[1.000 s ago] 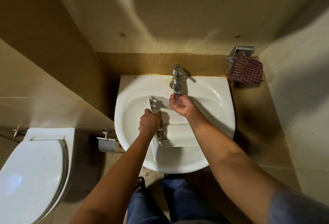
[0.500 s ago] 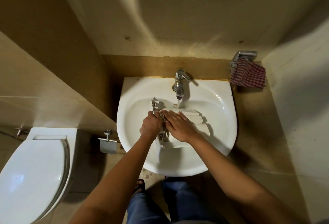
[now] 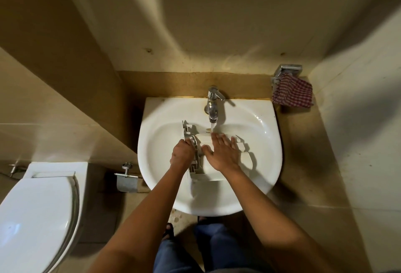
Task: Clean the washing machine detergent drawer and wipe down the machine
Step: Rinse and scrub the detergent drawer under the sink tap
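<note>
Below the tap [image 3: 213, 104], drawer [image 3: 209, 169] at rinse stage: left hand [image 3: 182, 153] gripping its end, right hand [image 3: 221, 153] flat on it, fingers spread; next, probably turn it.

Dim, yellowish light reaches me from above-left; the glossy white ceramic basin [image 3: 265, 118] glares, the chrome metal tap [image 3: 213, 106] shadows rightward, and walls bend at the edges.

Home bathroom, white washbasin [image 3: 256, 120] with tap [image 3: 212, 107], toilet [image 3: 32, 207] alongside
</note>
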Demonstrator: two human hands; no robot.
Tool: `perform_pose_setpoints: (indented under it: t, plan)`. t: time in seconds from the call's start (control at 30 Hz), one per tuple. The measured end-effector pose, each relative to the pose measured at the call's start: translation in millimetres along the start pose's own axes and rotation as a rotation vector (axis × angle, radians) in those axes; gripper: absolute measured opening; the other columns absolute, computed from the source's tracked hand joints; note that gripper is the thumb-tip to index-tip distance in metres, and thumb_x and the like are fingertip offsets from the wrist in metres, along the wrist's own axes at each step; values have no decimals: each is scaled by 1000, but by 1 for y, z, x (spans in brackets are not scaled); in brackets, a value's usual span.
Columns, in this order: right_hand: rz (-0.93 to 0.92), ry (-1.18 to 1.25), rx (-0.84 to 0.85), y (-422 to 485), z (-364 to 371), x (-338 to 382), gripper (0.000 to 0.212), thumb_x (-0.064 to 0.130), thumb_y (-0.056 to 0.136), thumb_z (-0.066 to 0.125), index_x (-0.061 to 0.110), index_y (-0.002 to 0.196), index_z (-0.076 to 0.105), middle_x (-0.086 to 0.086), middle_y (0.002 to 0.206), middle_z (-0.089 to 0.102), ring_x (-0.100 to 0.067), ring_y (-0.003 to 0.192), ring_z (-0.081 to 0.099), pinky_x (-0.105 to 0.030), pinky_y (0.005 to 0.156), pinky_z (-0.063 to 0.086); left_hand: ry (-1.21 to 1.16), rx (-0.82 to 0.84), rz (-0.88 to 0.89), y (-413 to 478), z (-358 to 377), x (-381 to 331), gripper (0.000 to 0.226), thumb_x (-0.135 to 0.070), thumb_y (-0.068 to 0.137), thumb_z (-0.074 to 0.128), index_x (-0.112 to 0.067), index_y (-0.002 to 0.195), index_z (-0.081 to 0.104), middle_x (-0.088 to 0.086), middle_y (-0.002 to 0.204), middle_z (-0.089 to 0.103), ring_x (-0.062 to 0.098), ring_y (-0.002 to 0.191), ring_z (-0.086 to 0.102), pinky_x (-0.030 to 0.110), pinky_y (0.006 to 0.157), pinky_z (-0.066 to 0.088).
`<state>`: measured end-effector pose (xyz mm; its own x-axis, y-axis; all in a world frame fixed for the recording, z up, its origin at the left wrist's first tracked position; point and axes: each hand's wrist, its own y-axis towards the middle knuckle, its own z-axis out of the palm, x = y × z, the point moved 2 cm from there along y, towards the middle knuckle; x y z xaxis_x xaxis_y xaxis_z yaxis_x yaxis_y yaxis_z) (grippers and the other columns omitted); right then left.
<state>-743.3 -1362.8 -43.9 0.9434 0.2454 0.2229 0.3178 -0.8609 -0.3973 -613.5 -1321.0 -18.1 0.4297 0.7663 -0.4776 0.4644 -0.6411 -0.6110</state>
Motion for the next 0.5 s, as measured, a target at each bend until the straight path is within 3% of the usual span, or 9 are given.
perform_pose_setpoints:
  t: [0.07, 0.13, 0.2, 0.23, 0.3, 0.4, 0.43, 0.5]
  plan:
    - [15, -20, -22, -2, 3, 5, 63, 46, 99, 24, 13, 152, 14, -3, 159, 13, -20, 147, 5, -41, 119, -4, 1, -12, -7, 2, 0, 1, 39, -21, 104, 24, -1, 128, 47, 22, 126, 56, 38, 116, 55, 44, 95, 46]
    - [-84, 62, -105, -2, -5, 4, 52, 35, 98, 35, 9, 144, 38, -9, 151, 36, -23, 141, 29, -35, 115, 18, -25, -13, -23, 2, -2, 2, 38, -19, 104, 26, 0, 131, 45, 22, 127, 55, 37, 117, 54, 43, 96, 45]
    - [-154, 341, -176, 2, -23, -2, 29, 23, 94, 51, 9, 114, 67, -8, 119, 66, -23, 112, 59, -25, 89, 42, -66, -24, -21, 2, -4, 3, 37, -11, 104, 25, 3, 135, 38, 24, 129, 53, 37, 118, 53, 39, 95, 44]
    - [-126, 538, -168, 7, -31, -5, 21, 17, 92, 55, 8, 102, 71, -7, 105, 71, -21, 99, 64, -22, 78, 44, -81, -16, -17, 2, -5, 3, 37, -10, 104, 23, 4, 135, 37, 25, 128, 53, 37, 118, 54, 38, 94, 44]
    - [66, 1011, -66, 21, -44, -8, 16, 8, 93, 54, 3, 92, 69, -10, 94, 69, -19, 87, 63, -21, 71, 50, -87, -28, 6, 3, -7, 2, 37, -7, 104, 22, 5, 136, 36, 25, 127, 54, 36, 117, 55, 37, 92, 45]
    - [392, 1654, 191, 36, -51, 5, 21, 3, 98, 43, 0, 86, 60, -14, 88, 63, -19, 80, 61, -27, 80, 54, -95, -54, 3, -3, -9, 0, 36, -1, 102, 23, 8, 137, 29, 24, 127, 55, 36, 115, 57, 37, 90, 47]
    - [476, 1795, 256, 40, -53, 9, 24, 2, 99, 39, -2, 85, 59, -14, 86, 63, -20, 79, 61, -28, 79, 55, -81, -61, 34, -4, -7, 2, 37, -1, 102, 22, 9, 138, 27, 25, 126, 55, 37, 114, 57, 38, 90, 47]
    - [588, 1954, 328, 47, -51, 13, 29, 0, 99, 34, -4, 82, 57, -13, 78, 62, -21, 76, 59, -26, 63, 57, -61, -69, 30, -6, -9, 2, 37, -2, 103, 22, 9, 138, 27, 26, 126, 55, 39, 114, 57, 40, 90, 47]
